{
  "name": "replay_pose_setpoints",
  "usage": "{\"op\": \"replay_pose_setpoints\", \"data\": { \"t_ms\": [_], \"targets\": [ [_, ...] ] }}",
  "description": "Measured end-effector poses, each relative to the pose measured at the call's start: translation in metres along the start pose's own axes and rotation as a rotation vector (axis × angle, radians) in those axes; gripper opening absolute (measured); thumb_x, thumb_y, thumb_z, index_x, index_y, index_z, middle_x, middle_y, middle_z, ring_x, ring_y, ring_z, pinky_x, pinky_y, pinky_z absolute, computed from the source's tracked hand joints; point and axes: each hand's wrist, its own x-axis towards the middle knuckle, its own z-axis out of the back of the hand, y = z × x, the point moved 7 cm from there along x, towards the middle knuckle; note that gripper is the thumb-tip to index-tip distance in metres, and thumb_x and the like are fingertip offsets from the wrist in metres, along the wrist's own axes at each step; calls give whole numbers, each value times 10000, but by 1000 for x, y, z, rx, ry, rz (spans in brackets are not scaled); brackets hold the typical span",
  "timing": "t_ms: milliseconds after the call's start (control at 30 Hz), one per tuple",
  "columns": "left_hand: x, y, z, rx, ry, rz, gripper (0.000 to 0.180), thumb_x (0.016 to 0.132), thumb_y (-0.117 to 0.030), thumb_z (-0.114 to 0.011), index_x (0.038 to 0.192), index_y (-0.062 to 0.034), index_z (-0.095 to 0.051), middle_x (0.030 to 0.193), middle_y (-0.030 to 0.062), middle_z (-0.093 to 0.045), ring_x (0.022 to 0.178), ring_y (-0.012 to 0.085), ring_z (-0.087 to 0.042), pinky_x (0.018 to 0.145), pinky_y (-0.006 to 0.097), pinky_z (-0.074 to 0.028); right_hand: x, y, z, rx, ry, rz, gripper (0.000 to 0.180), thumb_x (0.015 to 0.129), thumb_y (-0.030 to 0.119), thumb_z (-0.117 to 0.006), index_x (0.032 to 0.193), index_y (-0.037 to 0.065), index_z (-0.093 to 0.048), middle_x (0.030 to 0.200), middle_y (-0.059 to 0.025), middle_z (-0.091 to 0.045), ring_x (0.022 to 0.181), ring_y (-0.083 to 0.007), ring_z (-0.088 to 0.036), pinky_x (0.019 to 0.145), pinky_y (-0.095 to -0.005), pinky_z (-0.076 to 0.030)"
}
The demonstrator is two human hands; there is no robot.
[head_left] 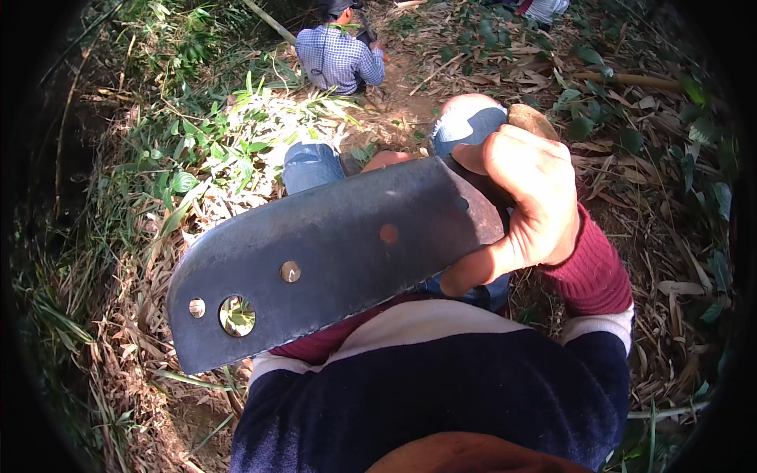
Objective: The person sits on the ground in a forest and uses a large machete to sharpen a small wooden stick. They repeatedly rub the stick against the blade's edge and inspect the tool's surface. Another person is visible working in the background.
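Observation:
A broad dark metal cleaver blade [339,244] spans the middle of the view, tilted with its rounded end at lower left. Several round holes pierce it, the largest near that end. My right hand [532,193] is closed on the blade's narrower, rust-brown right end, thumb along the lower edge and fingers at the top. Behind these fingers shows a brown rounded thing [532,121], perhaps a wooden handle; I cannot tell. My left maroon sleeve [335,335] runs behind the blade, which hides most of my left hand. A patch of skin [386,160] shows above the blade, possibly that hand.
My knees in torn blue jeans [311,165] are bent beyond the blade. Ahead, a person in a checked shirt [335,59] and dark cap sits on the ground; part of another person [544,9] shows farther right. Dry leaves [631,189] and green plants [185,177] surround me.

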Motion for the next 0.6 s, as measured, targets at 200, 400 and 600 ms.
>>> {"op": "replay_pose_setpoints", "data": {
  "t_ms": [200, 400, 600],
  "targets": [
    [-6, -11, 16, 203, -48, -123, 294, 1044, -331, -592, 1086, -40, -600, 947, 54, -614, 793, 97, -512, 682, 248, -417, -2, -14, -5, 116, 108, 34, 944, 546, 808, -800, 908, -48, -639, 743, -105, -597, 596, -283, -576, 585, -365, -470],
    [-25, -53, 0, 1082, -153, -645, 305, 1036, -344, -607, 1078, -42, -598, 948, 64, -612, 802, 107, -512, 689, 257, -420, -11, -56, 2, -118, 94, -103, 813, 689, 738, -791, 918, -31, -652, 743, -135, -642, 620, -298, -622, 628, -369, -508],
    [-16, -56, -4, 923, -151, -617, 212, 1043, -232, -619, 1070, -22, -629, 963, 36, -664, 794, 75, -559, 723, 224, -435, -35, -111, 41, -8, -203, -495, 449, 921, 406, -757, 771, 25, -574, 596, -5, -566, 534, -54, -470, 500, -239, -376]
  ]
}}
